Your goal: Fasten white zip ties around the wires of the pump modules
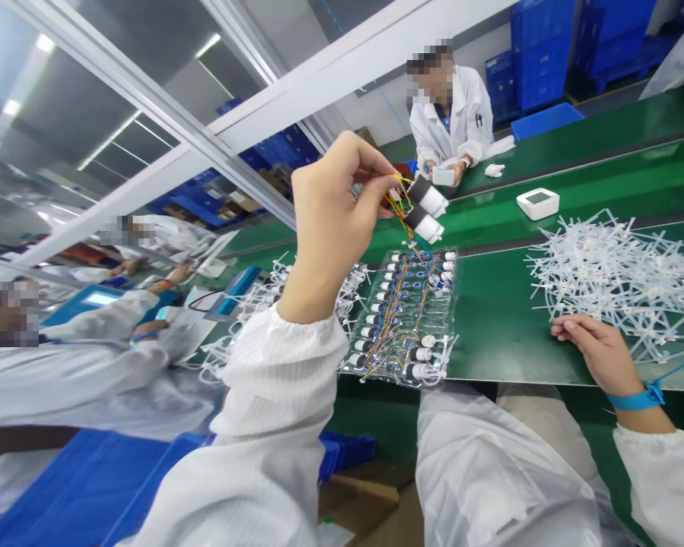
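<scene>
My left hand (342, 216) is raised over the green bench, its thumb and fingers pinching the yellow wires of two small black-and-white cylindrical parts (425, 211), which hang to the right of the fingertips. Below them lies a clear plastic tray (396, 311) with rows of similar wired parts. My right hand (598, 349), with a blue wrist strap, rests at the bench's front edge, fingers closed together, beside a pile of thin white tube pieces (615, 273). Whether anything is between those fingers is too small to tell.
More white tubing (262, 311) lies left of the tray. A white device (538, 203) sits on the green belt (604, 178). Across it, a person (453, 121) in a white coat holds a white item. Other people work at the left, near a blue device (236, 292).
</scene>
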`<control>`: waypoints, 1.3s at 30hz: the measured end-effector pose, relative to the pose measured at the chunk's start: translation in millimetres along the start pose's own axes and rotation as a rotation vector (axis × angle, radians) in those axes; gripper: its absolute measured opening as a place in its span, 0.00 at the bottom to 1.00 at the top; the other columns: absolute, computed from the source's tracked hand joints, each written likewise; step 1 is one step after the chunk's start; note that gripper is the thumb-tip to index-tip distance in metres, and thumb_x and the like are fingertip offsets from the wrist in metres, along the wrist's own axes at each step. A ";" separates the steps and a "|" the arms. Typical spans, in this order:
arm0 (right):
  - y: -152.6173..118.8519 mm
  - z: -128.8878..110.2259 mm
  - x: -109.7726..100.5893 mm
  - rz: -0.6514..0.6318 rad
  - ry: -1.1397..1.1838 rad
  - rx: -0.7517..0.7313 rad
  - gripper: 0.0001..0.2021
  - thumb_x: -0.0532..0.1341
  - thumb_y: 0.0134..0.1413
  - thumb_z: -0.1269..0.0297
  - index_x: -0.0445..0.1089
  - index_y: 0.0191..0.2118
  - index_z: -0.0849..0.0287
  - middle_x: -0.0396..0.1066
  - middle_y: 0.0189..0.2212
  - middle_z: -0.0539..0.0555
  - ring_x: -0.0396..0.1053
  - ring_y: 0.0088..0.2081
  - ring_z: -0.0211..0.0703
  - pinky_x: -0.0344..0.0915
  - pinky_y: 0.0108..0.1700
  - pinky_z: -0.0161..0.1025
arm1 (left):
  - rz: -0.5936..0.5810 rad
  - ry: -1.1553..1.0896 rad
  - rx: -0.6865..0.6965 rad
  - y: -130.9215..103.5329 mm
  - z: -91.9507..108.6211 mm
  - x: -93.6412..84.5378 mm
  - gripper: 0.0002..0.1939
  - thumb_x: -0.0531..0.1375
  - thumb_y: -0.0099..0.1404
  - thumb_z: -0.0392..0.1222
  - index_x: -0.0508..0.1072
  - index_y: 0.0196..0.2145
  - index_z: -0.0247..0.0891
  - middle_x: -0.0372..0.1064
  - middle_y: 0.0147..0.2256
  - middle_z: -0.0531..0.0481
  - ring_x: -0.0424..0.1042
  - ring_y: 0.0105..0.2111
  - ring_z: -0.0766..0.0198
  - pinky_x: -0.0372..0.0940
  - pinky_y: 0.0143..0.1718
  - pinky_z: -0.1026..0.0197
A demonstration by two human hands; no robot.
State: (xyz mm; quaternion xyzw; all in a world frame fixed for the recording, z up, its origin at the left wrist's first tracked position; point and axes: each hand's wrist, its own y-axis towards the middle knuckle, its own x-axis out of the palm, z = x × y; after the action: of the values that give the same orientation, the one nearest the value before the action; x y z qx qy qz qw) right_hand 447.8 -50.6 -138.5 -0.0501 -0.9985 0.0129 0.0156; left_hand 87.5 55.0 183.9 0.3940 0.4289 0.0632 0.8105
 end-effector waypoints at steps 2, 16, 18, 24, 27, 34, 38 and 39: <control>0.2 0.2 0.5 0.003 0.009 0.001 0.18 0.72 0.65 0.39 0.87 0.45 0.48 0.85 0.42 0.57 0.81 0.44 0.56 0.80 0.52 0.53 | -0.021 -0.014 -0.001 -1.9 3.5 10.0 0.03 0.66 0.77 0.40 0.75 0.43 0.42 0.79 0.40 0.54 0.82 0.39 0.63 0.79 0.34 0.65; 2.3 9.1 0.8 -0.031 0.019 0.005 0.20 0.71 0.66 0.39 0.86 0.47 0.50 0.86 0.43 0.58 0.82 0.45 0.56 0.80 0.53 0.54 | -0.526 0.043 -0.063 -52.1 -39.5 144.7 0.04 0.67 0.75 0.38 0.79 0.38 0.41 0.83 0.37 0.48 0.80 0.37 0.55 0.71 0.42 0.56; 2.2 8.1 1.1 -0.037 0.023 0.008 0.20 0.71 0.66 0.39 0.86 0.48 0.50 0.86 0.42 0.58 0.82 0.44 0.56 0.80 0.54 0.54 | -0.619 0.053 -0.086 -56.2 -49.2 162.8 0.03 0.67 0.74 0.38 0.80 0.38 0.41 0.83 0.37 0.47 0.81 0.38 0.52 0.71 0.43 0.55; 2.7 6.9 2.8 -0.032 0.044 0.016 0.20 0.72 0.66 0.40 0.87 0.47 0.51 0.85 0.42 0.57 0.82 0.44 0.54 0.79 0.53 0.52 | -0.791 -0.051 -0.069 -61.6 -64.4 184.8 0.06 0.63 0.76 0.37 0.82 0.45 0.40 0.83 0.47 0.44 0.81 0.47 0.52 0.73 0.55 0.51; 2.8 6.8 3.9 -0.023 0.053 0.016 0.21 0.72 0.65 0.39 0.87 0.47 0.52 0.85 0.41 0.58 0.82 0.43 0.54 0.79 0.52 0.51 | -0.724 -0.048 -0.057 -66.7 -64.0 166.1 0.12 0.63 0.78 0.44 0.81 0.55 0.40 0.74 0.62 0.39 0.76 0.60 0.49 0.69 0.65 0.48; 2.7 9.6 2.7 -0.026 0.035 0.004 0.21 0.72 0.66 0.40 0.87 0.47 0.53 0.85 0.42 0.59 0.82 0.43 0.55 0.79 0.52 0.52 | -0.869 0.021 -0.283 -118.7 -66.7 96.6 0.18 0.60 0.79 0.57 0.81 0.49 0.42 0.83 0.46 0.45 0.81 0.45 0.49 0.73 0.50 0.50; 3.1 9.8 2.0 -0.020 -0.012 -0.015 0.20 0.71 0.66 0.40 0.87 0.47 0.52 0.85 0.42 0.59 0.82 0.44 0.55 0.78 0.53 0.53 | -0.954 0.002 -0.357 -155.7 -80.2 88.0 0.16 0.68 0.70 0.50 0.82 0.52 0.42 0.85 0.46 0.44 0.83 0.46 0.47 0.73 0.48 0.52; 3.3 9.5 2.0 -0.019 -0.027 -0.020 0.21 0.71 0.66 0.39 0.87 0.47 0.52 0.85 0.42 0.59 0.82 0.44 0.56 0.79 0.53 0.53 | -0.950 -0.022 -0.369 -161.9 -82.8 88.8 0.15 0.69 0.69 0.47 0.82 0.51 0.42 0.85 0.46 0.45 0.83 0.46 0.47 0.73 0.49 0.52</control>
State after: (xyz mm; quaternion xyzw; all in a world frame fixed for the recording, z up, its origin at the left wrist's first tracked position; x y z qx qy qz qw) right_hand 445.8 -47.4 -148.1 -0.0406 -0.9992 0.0034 0.0018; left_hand 43.1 32.2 -12.3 0.0067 0.5340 -0.2417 0.8102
